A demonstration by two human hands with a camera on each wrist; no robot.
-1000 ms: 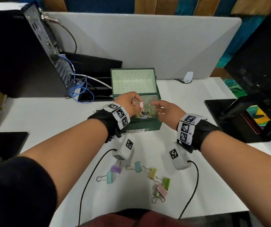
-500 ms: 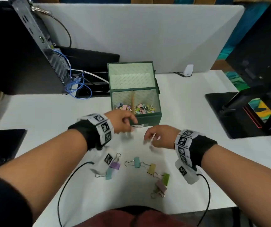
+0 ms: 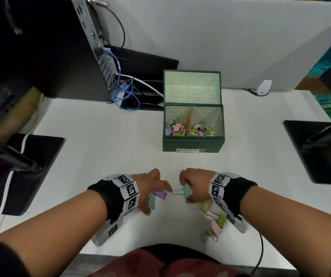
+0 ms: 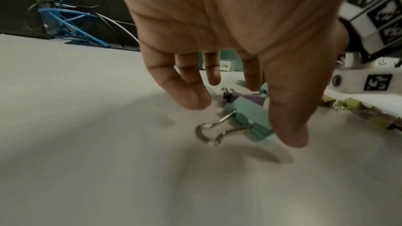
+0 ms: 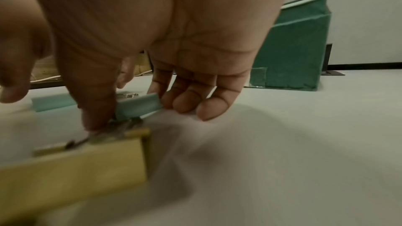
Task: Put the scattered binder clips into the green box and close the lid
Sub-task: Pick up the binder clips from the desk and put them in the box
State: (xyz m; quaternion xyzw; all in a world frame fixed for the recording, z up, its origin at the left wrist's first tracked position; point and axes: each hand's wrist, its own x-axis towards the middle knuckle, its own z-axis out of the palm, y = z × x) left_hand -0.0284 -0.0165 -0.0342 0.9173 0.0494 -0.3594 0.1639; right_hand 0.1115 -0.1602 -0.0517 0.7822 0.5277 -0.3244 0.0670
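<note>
Both hands low over the near white surface (image 3: 100, 156). Left hand (image 3: 150, 188): grip spread, fingers pointing down around a teal clip (image 4: 248, 119) with a purple clip (image 3: 160, 194) just beyond it, holding nothing. Right hand (image 3: 194, 182): thumb and fingers pinch another teal clip (image 3: 186, 191); a yellow clip (image 5: 87, 161) lies just near of it. Green and pink clips (image 3: 217, 224) lie nearer, to the right. Green box (image 3: 192, 143) sits farther back, lid (image 3: 191, 87) upright, many clips inside.
</note>
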